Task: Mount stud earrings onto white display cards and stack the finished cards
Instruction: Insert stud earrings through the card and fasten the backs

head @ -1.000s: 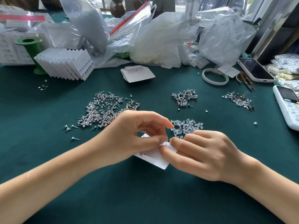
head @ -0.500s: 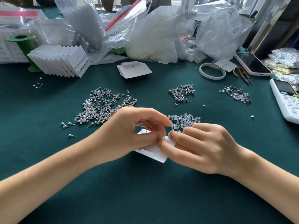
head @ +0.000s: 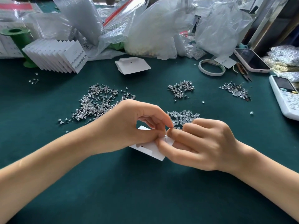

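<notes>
Both hands pinch white card: left hand, right hand. Steady card, push stud straight through hole; stud hidden.

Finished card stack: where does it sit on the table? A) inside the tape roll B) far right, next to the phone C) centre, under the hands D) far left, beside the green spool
D: the fanned finished card stack stands at the far left of the table, right beside the green spool, well away from the phone and the tape roll on the right.
</notes>
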`<state>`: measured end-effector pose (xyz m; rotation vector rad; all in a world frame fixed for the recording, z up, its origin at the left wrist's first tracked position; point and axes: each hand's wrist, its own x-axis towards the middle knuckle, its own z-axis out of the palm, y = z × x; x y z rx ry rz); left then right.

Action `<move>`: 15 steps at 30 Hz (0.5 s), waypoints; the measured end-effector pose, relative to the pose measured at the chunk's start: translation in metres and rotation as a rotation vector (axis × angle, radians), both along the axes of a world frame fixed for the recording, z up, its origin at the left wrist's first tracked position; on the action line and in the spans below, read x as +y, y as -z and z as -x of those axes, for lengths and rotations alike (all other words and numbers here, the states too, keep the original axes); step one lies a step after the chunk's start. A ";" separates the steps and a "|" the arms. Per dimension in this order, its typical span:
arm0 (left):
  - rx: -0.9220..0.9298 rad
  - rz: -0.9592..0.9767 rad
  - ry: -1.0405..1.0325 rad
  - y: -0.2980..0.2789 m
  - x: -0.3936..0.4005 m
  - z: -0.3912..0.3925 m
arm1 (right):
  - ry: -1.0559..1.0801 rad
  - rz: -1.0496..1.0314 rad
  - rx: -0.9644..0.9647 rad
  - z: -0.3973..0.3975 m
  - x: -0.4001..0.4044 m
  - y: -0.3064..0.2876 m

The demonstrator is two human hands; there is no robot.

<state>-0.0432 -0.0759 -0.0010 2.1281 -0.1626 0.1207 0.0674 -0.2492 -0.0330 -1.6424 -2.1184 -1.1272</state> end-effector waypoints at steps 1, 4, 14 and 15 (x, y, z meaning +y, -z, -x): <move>-0.002 -0.006 0.005 0.000 0.000 -0.001 | 0.003 0.010 0.001 0.001 0.000 -0.001; 0.021 -0.017 0.021 -0.002 0.001 -0.002 | 0.009 0.028 -0.009 0.003 0.001 -0.002; 0.016 0.120 -0.050 -0.002 0.004 0.000 | -0.008 -0.028 0.024 -0.001 0.003 -0.002; 0.010 0.127 -0.061 -0.001 0.004 0.000 | -0.010 -0.039 0.029 -0.002 0.004 -0.002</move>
